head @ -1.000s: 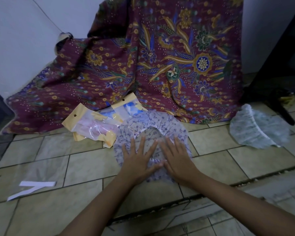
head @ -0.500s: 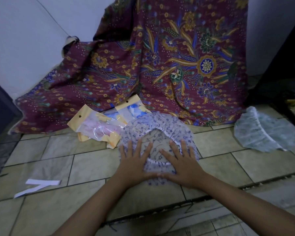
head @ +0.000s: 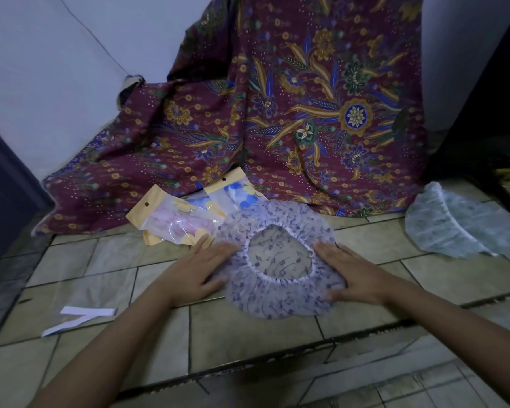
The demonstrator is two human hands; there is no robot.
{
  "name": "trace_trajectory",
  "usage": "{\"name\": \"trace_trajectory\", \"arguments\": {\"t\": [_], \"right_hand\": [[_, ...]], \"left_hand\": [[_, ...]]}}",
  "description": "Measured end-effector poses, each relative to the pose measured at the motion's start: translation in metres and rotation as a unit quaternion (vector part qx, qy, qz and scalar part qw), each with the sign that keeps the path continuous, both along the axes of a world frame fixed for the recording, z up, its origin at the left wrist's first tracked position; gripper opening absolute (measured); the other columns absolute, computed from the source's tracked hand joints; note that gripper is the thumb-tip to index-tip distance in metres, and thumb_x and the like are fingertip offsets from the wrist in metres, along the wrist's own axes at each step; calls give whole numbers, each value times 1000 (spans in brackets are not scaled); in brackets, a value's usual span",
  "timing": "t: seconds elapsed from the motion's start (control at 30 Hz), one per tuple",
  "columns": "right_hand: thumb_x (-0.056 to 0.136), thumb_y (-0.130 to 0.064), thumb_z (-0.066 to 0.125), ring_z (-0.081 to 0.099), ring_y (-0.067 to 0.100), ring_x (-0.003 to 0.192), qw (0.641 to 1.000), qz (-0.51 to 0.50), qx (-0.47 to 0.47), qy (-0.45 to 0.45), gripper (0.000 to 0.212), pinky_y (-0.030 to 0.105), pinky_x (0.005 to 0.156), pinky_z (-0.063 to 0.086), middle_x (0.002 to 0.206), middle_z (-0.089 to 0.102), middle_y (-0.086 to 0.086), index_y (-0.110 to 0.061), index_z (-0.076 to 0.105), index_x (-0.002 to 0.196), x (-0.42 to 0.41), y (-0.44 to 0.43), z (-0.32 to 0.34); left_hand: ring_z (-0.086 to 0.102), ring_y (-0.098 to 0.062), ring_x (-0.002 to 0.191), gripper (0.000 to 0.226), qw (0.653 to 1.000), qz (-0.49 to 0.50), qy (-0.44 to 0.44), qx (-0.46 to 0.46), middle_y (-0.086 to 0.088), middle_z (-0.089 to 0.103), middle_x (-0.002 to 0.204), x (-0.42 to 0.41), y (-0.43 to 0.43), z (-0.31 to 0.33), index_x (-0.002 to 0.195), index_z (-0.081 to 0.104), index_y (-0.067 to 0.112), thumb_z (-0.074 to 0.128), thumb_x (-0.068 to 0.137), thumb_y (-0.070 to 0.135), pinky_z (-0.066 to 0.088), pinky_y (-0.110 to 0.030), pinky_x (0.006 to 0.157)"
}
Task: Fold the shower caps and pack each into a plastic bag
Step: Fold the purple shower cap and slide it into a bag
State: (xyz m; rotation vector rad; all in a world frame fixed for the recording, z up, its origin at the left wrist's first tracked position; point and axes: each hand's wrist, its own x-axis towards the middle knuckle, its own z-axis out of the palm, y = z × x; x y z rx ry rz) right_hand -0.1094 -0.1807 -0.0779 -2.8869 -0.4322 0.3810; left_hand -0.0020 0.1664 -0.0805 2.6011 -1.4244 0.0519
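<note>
My left hand and right hand both lie flat with the fingers straight and spread. They clamp nothing and only press down on opposite sides of the purple cap. The left fingertips rest on its left rim, and the right palm covers its right rim. The purple cap lies spread out round on the tiled floor, elastic opening facing up, with no crease in it that I can see. I judge the fold on this one has not begun and that I am only smoothing it flat. Just behind the purple cap to its left sit two yellow-topped bags, a pink bag and a blue bag, each already filled, so two caps look done. Well to the right of the purple cap, a pale cap lies loose and unpacked. That leaves two caps to fold and bag, as far as I can see. To the left and nearer me are white strips, perhaps part of a clear empty bag, though I cannot tell. Behind it all hangs a patterned cloth.
</note>
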Motion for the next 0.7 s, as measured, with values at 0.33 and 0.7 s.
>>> {"name": "trace_trajectory", "arguments": {"t": [0.33, 0.7], "right_hand": [[85, -64, 26, 2, 11, 145, 989, 123, -79, -32, 76, 26, 117, 7, 157, -1, 1, -29, -3, 145, 6, -31, 11], [84, -48, 47, 55, 7, 111, 970, -45, 199, -131, 49, 29, 96, 41, 119, 63, 0, -13, 69, 110, 14, 15, -12]], "left_hand": [[48, -8, 120, 42, 1000, -1, -1, -8, -2, 57, 129, 7, 28, -6, 129, 43, 21, 35, 93, 40, -1, -22, 115], [48, -17, 83, 61, 964, 64, -23, -258, -12, 64, 77, -17, 35, -27, 77, 62, 1, 24, 100, 43, 35, -22, 87]]}}
